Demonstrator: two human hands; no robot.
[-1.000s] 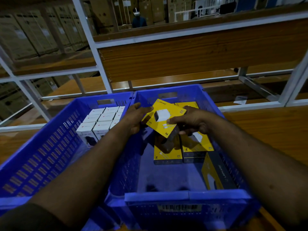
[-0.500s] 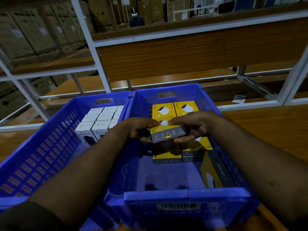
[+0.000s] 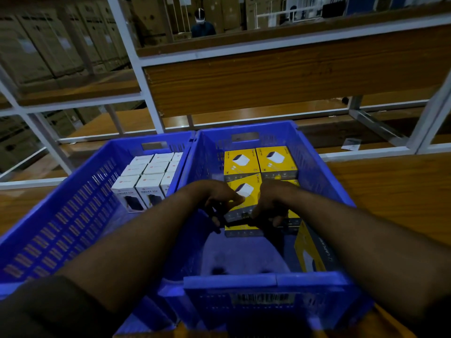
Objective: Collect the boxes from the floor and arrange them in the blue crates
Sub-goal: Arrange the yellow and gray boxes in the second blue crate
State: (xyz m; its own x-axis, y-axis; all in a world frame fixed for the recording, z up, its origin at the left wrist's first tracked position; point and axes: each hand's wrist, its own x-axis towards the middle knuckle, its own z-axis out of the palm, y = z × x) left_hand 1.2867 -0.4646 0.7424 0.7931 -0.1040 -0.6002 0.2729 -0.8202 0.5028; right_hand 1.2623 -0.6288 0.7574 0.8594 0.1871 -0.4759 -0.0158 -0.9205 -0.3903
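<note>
Two blue crates stand side by side, one at lower left and one at centre right. The left one holds white boxes, about nine showing in three rows of three. In the right one, at least five yellow boxes show, others hidden under two hands.

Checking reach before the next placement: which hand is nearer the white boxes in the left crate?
Left. The left hand is just across the crate wall from the white boxes; the right hand is farther right, past the yellow box.
</note>
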